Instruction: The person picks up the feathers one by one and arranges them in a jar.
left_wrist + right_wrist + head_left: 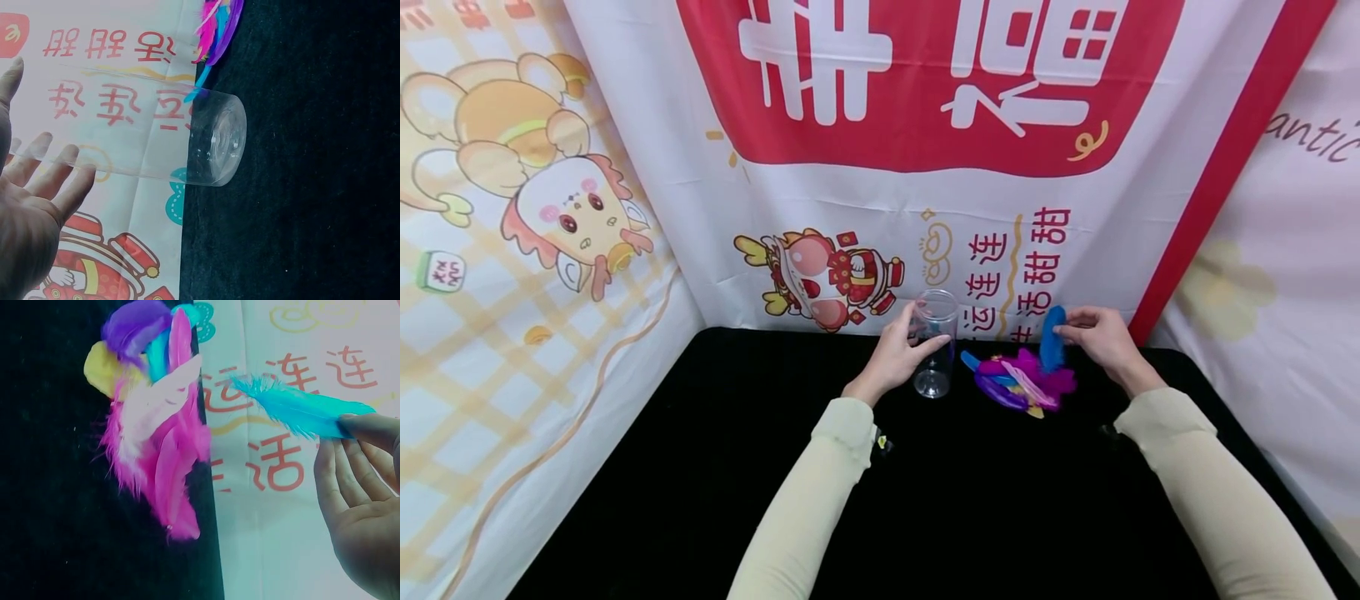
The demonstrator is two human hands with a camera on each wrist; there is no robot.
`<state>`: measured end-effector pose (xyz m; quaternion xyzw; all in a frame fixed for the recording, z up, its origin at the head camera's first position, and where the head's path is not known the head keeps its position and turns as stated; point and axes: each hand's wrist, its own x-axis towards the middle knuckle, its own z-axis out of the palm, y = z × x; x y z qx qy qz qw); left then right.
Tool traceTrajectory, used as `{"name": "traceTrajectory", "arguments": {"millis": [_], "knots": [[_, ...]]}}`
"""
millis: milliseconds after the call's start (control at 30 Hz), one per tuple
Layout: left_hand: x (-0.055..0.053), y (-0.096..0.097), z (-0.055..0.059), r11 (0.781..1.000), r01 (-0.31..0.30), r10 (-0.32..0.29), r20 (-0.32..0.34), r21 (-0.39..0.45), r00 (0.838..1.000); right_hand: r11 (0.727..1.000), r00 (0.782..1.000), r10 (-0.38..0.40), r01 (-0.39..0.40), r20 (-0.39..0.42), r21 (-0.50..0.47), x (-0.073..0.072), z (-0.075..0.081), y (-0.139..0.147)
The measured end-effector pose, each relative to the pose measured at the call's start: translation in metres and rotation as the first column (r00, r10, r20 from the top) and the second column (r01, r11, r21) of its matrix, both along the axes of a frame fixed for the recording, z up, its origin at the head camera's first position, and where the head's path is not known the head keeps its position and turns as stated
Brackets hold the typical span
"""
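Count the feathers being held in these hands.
1: the blue feather, pinched by the right hand. The left hand holds the clear cup. Other feathers lie in an overlapping pile, where some may be hidden.

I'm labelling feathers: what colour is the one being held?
The held feather is bright blue, best seen in the right wrist view.

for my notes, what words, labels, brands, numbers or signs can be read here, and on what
"福": back banner, large, white on red
"运连连": same banner, red
"活甜甜": same banner, red
"antic": right cloth
Cut off: other large white character, lowest small red ones.
Too small or cut off: marks on left cloth.
None readable on cup or feathers.
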<state>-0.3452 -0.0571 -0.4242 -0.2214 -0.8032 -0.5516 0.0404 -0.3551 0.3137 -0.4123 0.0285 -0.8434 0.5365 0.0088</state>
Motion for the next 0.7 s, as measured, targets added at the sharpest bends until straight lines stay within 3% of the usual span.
{"name": "traceTrajectory", "arguments": {"millis": [700], "knots": [[0.004,0.0,0.004,0.999,-0.005,0.006,0.022,-0.034,1.0,0.998,0.996,0.026,-0.031,-0.09,-0.061,0.014,0.028,-0.031]]}}
